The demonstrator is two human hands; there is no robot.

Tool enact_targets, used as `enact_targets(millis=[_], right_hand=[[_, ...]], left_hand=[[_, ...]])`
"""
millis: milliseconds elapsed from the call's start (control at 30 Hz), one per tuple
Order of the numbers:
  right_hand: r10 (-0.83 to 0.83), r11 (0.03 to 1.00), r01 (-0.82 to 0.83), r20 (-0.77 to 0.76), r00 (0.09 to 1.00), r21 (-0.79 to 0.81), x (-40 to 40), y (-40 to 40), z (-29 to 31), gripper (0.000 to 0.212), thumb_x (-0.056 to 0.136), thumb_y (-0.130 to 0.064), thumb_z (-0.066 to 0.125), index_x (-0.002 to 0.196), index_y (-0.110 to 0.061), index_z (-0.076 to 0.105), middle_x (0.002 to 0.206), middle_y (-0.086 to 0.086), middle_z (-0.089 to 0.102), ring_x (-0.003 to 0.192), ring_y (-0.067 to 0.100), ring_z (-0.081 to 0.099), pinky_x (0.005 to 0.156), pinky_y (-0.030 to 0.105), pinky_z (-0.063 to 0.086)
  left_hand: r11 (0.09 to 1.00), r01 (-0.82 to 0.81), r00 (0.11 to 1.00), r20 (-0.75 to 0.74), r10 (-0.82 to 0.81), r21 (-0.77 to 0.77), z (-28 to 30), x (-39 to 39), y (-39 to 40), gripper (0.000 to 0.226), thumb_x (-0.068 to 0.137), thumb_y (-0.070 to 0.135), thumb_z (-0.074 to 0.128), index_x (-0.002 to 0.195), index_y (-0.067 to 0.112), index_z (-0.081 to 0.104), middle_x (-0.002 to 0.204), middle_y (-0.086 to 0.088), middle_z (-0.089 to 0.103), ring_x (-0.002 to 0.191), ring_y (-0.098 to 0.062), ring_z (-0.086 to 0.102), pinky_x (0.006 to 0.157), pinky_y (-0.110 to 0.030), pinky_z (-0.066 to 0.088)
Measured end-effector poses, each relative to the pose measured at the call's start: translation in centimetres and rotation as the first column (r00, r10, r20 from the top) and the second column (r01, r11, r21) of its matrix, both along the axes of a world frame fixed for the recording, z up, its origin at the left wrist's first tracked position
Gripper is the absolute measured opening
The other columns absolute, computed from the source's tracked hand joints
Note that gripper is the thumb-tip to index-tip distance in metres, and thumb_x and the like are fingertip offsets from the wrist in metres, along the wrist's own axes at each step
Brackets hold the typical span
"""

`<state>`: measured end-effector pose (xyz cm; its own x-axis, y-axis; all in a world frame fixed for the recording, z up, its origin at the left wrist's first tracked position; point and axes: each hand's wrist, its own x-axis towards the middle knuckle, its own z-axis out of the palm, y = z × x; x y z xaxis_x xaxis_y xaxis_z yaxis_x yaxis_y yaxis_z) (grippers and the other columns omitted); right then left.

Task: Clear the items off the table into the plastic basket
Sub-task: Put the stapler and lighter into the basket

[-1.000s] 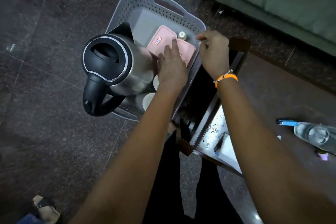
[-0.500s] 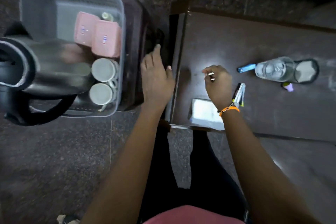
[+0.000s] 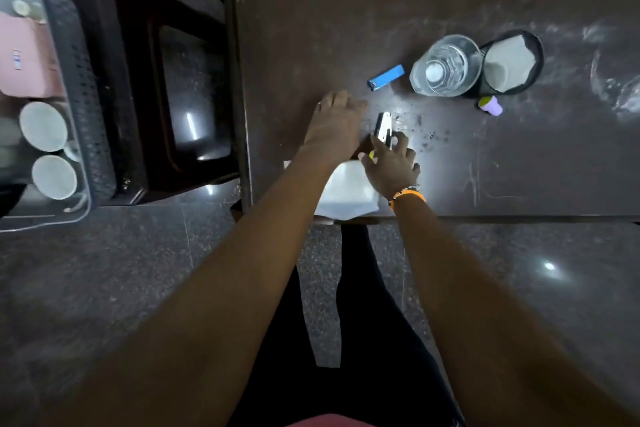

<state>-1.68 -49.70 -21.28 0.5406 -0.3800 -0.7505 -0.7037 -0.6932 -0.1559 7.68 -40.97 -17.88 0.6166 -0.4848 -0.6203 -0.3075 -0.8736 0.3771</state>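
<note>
Since half a second ago both hands have moved onto the table (image 3: 346, 28): the left hand (image 3: 334, 126), then on the table's left edge, now lies palm-down beside the stapler (image 3: 383, 128), fingers together, whether gripping anything cannot be told; the right hand (image 3: 391, 166), then raised with pinched fingertips, now has its fingers spread and touching the stapler's near end, not clearly closed round it. A white sheet (image 3: 346, 191) lies under both wrists at the near edge. The basket (image 3: 79, 80), at far left on a dark stool (image 3: 145, 97), holds two white cups (image 3: 43, 126), a pink box (image 3: 24, 59) and a small bottle cap, blurred. On the table, well apart from the basket: a blue lighter (image 3: 386, 77), a clear glass (image 3: 445, 65) touching a black cup (image 3: 510, 62) lined with white paper, and a small purple cap (image 3: 490, 105). Dark crumbs lie right of the stapler. Table dark brown, smeared; floor dark speckled stone tile.
</note>
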Motion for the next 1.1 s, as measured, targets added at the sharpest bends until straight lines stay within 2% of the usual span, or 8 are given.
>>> enact_targets(millis=[167,333,467,733,833,900,967,1100], right_hand=[[-0.089,0.996,0.09,0.046,0.995,-0.006,-1.3,-3.0,-0.9,0.047,0.091,-0.028,0.05,0.137,-0.02,0.045,0.153,0.01,0.024,0.134,0.035,0.035,0.111,0.049,0.024],[0.064,0.998,-0.062,0.086,0.994,-0.019,-1.5,-6.0,-1.6,0.04,0.087,-0.015,0.053,0.126,-0.02,0.056,0.145,0.011,0.031,0.127,0.036,0.041,0.116,0.052,0.017],[0.038,0.999,-0.04,0.123,0.992,0.012,-1.2,-7.1,-1.9,0.043,0.084,-0.011,0.058,0.126,-0.022,0.059,0.143,0.008,0.038,0.133,0.03,0.038,0.119,0.05,0.011],[-0.279,0.95,0.19,0.4,0.873,0.247,0.2,-4.9,1.1,0.036,0.08,0.007,0.052,0.107,-0.007,0.071,0.115,0.015,0.067,0.106,0.027,0.061,0.097,0.024,0.043],[-0.438,0.865,0.265,0.382,0.814,0.427,1.4,-2.2,3.3,0.029,0.085,0.004,0.049,0.105,-0.005,0.068,0.101,0.008,0.069,0.08,0.012,0.059,0.07,0.005,0.04],[-0.546,0.769,0.313,0.319,0.775,0.557,2.7,0.0,4.9,0.028,0.088,0.003,0.044,0.105,-0.006,0.066,0.08,-0.001,0.063,0.063,0.005,0.048,0.057,0.006,0.039],[-0.628,0.657,0.351,0.226,0.745,0.667,4.2,2.6,6.8,0.028,0.092,0.001,0.041,0.103,-0.009,0.065,0.075,-0.006,0.057,0.063,0.005,0.047,0.052,0.008,0.041],[-0.629,0.495,0.309,0.09,0.772,0.812,7.4,8.0,10.1,0.025,0.095,-0.005,0.042,0.107,-0.012,0.063,0.099,0.001,0.062,0.081,0.01,0.054,0.062,0.019,0.043]], left_hand=[[0.999,0.029,1.0,-0.004,-0.029,0.018,-1.7,0.6,-4.3,0.056,0.09,0.006,0.04,0.145,0.017,0.033,0.156,-0.018,0.016,0.144,-0.036,0.015,0.119,-0.042,0.018],[0.997,-0.011,0.999,-0.051,0.015,0.071,-4.0,0.7,-7.2,0.05,0.092,0.001,0.035,0.141,0.012,0.038,0.159,-0.018,0.001,0.146,-0.038,0.004,0.12,-0.043,0.014],[0.992,-0.125,0.991,-0.04,0.126,0.037,-4.7,0.9,-7.9,0.043,0.09,-0.004,0.035,0.131,-0.003,0.047,0.147,-0.025,0.024,0.126,-0.041,0.038,0.111,-0.039,0.03],[0.845,-0.503,0.859,0.005,0.513,-0.18,-1.6,-0.7,-2.8,0.033,0.086,-0.003,0.052,0.114,0.004,0.066,0.127,-0.018,0.056,0.114,-0.032,0.057,0.099,-0.029,0.042],[0.749,-0.62,0.766,0.026,0.642,-0.234,0.4,-1.5,1.0,0.03,0.084,-0.005,0.055,0.104,0.009,0.072,0.119,-0.013,0.063,0.107,-0.026,0.062,0.091,-0.024,0.045],[0.674,-0.688,0.698,0.011,0.716,-0.268,2.1,-1.9,3.8,0.028,0.084,-0.004,0.055,0.099,0.011,0.073,0.116,-0.01,0.065,0.102,-0.022,0.064,0.089,-0.026,0.05],[0.595,-0.743,0.623,0.008,0.782,-0.306,3.9,-1.8,7.0,0.028,0.083,-0.006,0.053,0.097,0.009,0.072,0.114,-0.01,0.065,0.098,-0.022,0.066,0.086,-0.029,0.052],[0.474,-0.809,0.489,0.049,0.871,-0.348,7.2,-1.0,13.3,0.023,0.082,-0.001,0.055,0.097,0.006,0.072,0.115,-0.012,0.064,0.097,-0.026,0.066,0.087,-0.037,0.053]])
